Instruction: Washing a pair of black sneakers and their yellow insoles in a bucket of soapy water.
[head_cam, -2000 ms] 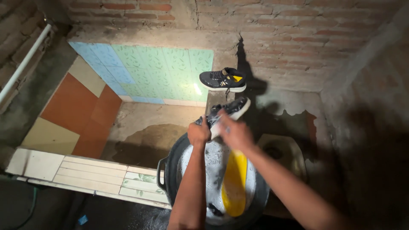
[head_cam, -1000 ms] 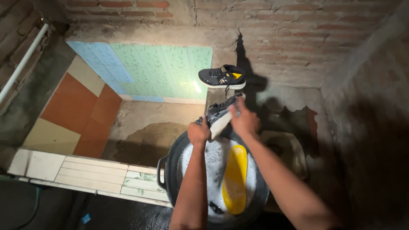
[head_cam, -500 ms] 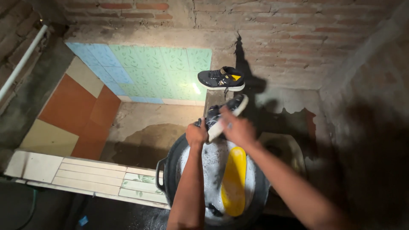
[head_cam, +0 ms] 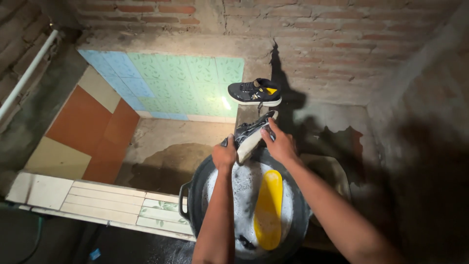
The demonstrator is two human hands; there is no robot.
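A white pipe (head_cam: 27, 73) runs up the left wall beside the coloured tiles (head_cam: 161, 83). Lower down, a black basin (head_cam: 193, 195) of suds holds a yellow insole (head_cam: 267, 208) toward its right side. Over the basin's far rim the left hand (head_cam: 224, 156) is closed round the heel of a dark sneaker (head_cam: 250, 134) — sole turned up — while the right hand (head_cam: 281, 144) presses curled fingers on its toe end. A second sneaker (head_cam: 255, 93) rests on the ledge's far end.

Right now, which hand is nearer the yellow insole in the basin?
Right. The right hand is just above the yellow insole's top end; the left hand sits up and to its left.
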